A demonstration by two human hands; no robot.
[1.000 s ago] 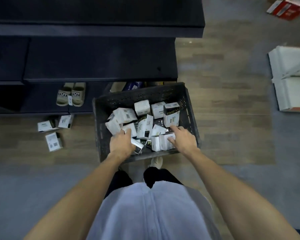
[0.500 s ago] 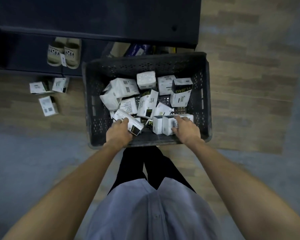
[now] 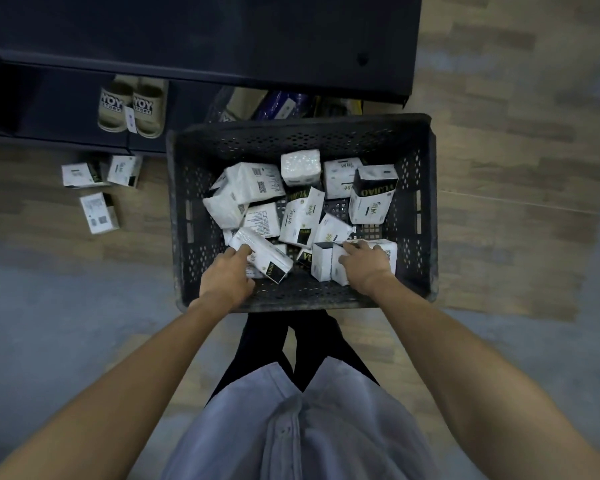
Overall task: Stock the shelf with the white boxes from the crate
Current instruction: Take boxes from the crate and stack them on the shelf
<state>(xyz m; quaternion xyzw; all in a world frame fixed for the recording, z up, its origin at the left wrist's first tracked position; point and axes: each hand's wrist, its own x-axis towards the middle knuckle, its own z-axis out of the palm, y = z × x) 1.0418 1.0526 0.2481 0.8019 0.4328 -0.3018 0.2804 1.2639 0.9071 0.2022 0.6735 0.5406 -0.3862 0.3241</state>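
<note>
A dark perforated crate (image 3: 426, 209) stands on the floor in front of me, holding several white boxes with black ends. My left hand (image 3: 226, 275) grips one white box (image 3: 262, 252) near the crate's front left, lifted and tilted. My right hand (image 3: 366, 268) lies over two white boxes (image 3: 326, 265) at the front right, fingers curled over their top edge. The dark shelf unit (image 3: 201, 32) rises behind the crate.
Three white boxes (image 3: 97, 188) lie on the wooden floor left of the crate. A pair of beige slippers (image 3: 132, 105) sits on the low shelf. Bags (image 3: 278, 103) are tucked under the shelf behind the crate. Grey floor lies around my legs.
My view has dropped closer over the crate. My left hand has raised and tilted its box; my right hand has settled onto the front-right boxes.
</note>
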